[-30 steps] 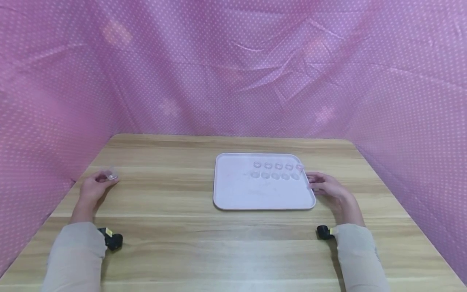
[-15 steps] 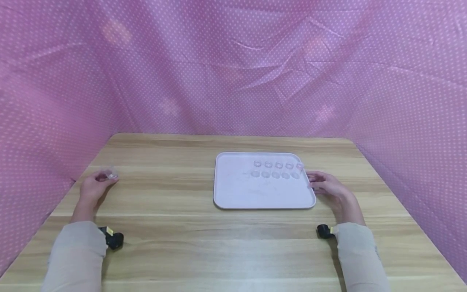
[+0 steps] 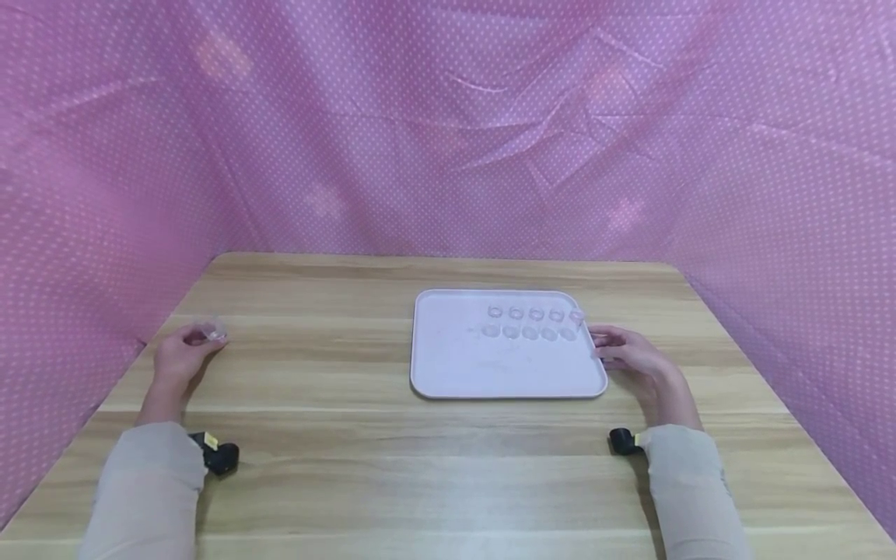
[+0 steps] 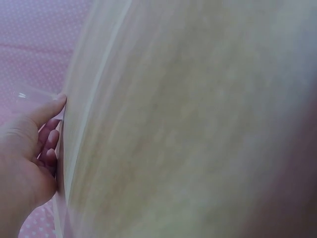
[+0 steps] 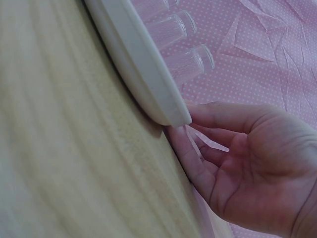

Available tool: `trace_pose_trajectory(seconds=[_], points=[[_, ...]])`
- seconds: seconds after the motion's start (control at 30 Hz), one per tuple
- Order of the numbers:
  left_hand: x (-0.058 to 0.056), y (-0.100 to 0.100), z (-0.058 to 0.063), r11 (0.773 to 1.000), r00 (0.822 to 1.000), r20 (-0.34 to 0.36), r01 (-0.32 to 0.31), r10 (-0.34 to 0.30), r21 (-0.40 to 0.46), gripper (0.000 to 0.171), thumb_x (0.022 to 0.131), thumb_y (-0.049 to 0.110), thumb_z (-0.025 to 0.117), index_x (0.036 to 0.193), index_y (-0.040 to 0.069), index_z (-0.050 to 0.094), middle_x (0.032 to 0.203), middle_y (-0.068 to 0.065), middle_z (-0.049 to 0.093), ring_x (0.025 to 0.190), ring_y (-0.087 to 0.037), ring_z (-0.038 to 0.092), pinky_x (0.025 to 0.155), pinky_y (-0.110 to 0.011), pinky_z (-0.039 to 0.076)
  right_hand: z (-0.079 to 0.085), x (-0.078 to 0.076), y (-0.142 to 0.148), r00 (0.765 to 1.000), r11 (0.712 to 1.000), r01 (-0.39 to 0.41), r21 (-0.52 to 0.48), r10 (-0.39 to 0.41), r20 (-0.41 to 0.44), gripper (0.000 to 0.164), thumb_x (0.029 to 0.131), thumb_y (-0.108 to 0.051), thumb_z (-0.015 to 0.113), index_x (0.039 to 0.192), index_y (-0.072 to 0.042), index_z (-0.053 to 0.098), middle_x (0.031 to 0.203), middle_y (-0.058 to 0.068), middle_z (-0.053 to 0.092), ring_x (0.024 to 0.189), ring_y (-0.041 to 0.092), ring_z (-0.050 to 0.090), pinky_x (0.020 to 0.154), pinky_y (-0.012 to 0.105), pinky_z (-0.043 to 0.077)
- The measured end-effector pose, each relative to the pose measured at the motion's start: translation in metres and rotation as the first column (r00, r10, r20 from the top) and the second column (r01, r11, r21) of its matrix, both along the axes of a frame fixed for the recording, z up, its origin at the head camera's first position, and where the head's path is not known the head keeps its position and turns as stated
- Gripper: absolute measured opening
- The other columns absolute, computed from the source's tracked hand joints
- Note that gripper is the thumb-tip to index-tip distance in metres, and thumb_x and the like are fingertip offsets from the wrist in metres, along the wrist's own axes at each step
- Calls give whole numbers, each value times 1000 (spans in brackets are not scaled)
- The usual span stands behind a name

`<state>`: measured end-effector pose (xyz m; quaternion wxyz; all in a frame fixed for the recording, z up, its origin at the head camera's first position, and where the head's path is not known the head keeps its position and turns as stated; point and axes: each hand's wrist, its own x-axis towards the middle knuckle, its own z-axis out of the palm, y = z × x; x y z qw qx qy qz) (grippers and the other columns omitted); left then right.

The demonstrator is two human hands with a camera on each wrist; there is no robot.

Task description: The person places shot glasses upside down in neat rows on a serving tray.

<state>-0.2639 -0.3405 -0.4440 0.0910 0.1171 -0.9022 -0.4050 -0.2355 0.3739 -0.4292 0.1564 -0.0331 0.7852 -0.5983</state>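
In the head view, my left hand [image 3: 180, 355] pinches a small clear glass [image 3: 211, 330] near the table's left edge. The left wrist view shows my thumb along that glass [image 4: 29, 99], whose lower part the hand hides. Across the table, my right hand [image 3: 630, 355] grips the right rim of a white rectangular tray [image 3: 448, 365]. In the right wrist view, thumb and fingers lie on both sides of the tray's rim [image 5: 176, 116]. Several clear glasses [image 5: 185, 64] with thick ends upward stand in a row on the tray.
A light wood-grain table [image 3: 336, 451] lies under both forearms. Pink dotted cloth [image 3: 448, 155] hangs behind the table and along its sides. Small black cameras [image 3: 222, 459] are worn at the wrists.
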Motion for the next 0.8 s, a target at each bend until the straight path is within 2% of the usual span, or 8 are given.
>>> trace_pose_trajectory(seconds=[0.23,0.3,0.37,0.47,0.6,0.67,0.73,0.8], points=[[3,1,7,998,999,-22,43,-42,38,55,84,26,68,122,-7,49,107,-20,54,79,-3,47,73,-19,43,-1,-1,0,1000,1000,0,-10,0,-1,56,88,6,48,138,11,24,113,20,48,92,10,55,84,32,48],[5,3,11,976,997,-24,77,-74,202,53,83,21,70,122,-6,48,104,-14,54,77,-1,49,73,-15,45,-1,-1,0,1000,1000,0,-14,0,-7,56,88,6,49,138,11,24,112,18,49,91,10,55,83,32,48],[7,6,16,938,994,-30,109,-105,329,50,82,19,71,120,-5,48,100,-8,53,78,-3,52,72,-14,47,-2,-2,1,1000,1000,-9,-17,9,-16,56,89,5,49,138,12,24,112,18,50,92,10,55,83,32,48],[10,13,22,797,988,-37,140,-147,588,51,81,11,71,122,-4,44,101,-7,50,86,-13,54,79,-22,48,-2,-1,0,1000,1000,-7,-18,7,-21,55,89,6,49,137,12,25,111,17,50,91,10,56,82,31,49],[12,26,30,812,983,-20,160,-180,561,51,84,18,68,124,-1,42,102,-11,44,87,-19,51,78,-26,50,-2,0,-1,1000,1000,-11,-3,11,-24,52,90,7,47,137,12,25,110,16,50,90,9,56,82,30,49],[12,33,35,865,983,5,158,-182,477,50,85,24,67,124,2,44,101,-11,42,85,-20,50,75,-27,50,-1,0,-2,1000,1000,-8,5,9,-24,51,90,7,45,137,12,25,109,16,50,89,9,55,81,29,49],[12,40,40,877,982,21,157,-186,455,50,85,27,66,124,4,45,102,-11,41,88,-21,48,78,-29,50,-1,0,-2,1000,1000,-6,8,6,-20,51,90,8,44,137,12,25,109,16,50,89,9,55,81,28,49],[9,45,46,922,980,16,179,-196,345,48,86,31,65,122,5,48,102,-10,42,87,-21,47,77,-30,49,0,1,-2,1000,1000,-9,6,9,-19,51,91,8,44,137,12,24,110,18,49,89,9,56,81,28,48]])
